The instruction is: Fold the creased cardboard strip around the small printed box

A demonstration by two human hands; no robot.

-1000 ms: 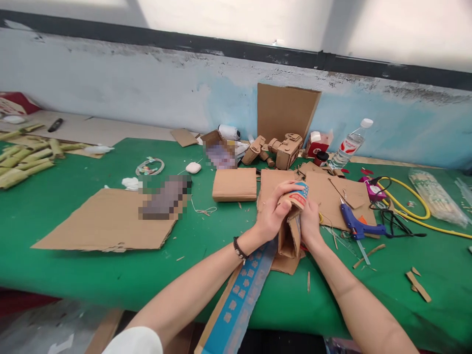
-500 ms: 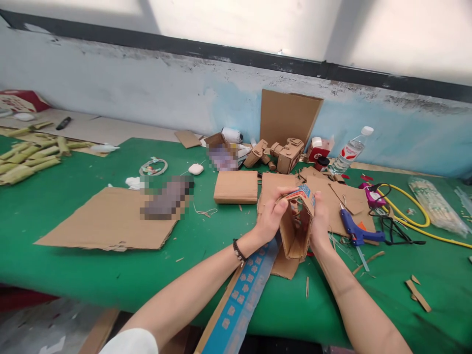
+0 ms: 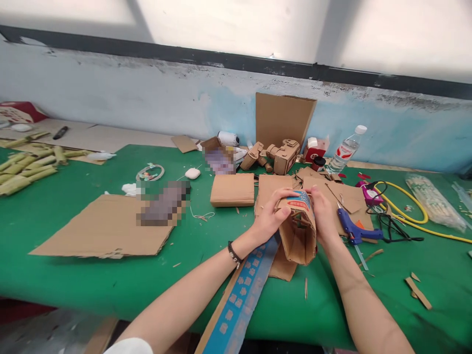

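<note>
Between my hands is a folded cardboard box shape, hollow, its open end facing me and a blue and red print on top. My left hand grips its left side, thumb near the open edge. On the right side my right hand is closed around it, with some fingers hidden behind the cardboard. Below my left wrist a long cardboard strip with blue print sticks out over the table's front edge. A flat cardboard piece lies under the box.
A blue glue gun with a black cord lies at right, near a yellow cable and a water bottle. Cardboard camera models stand at the back. Left are a cardboard sheet and a closed cardboard box.
The cardboard shape has tilted in my hands, so more of its printed top shows and its opening looks wider. The view has shifted slightly. Both hands keep their hold.
</note>
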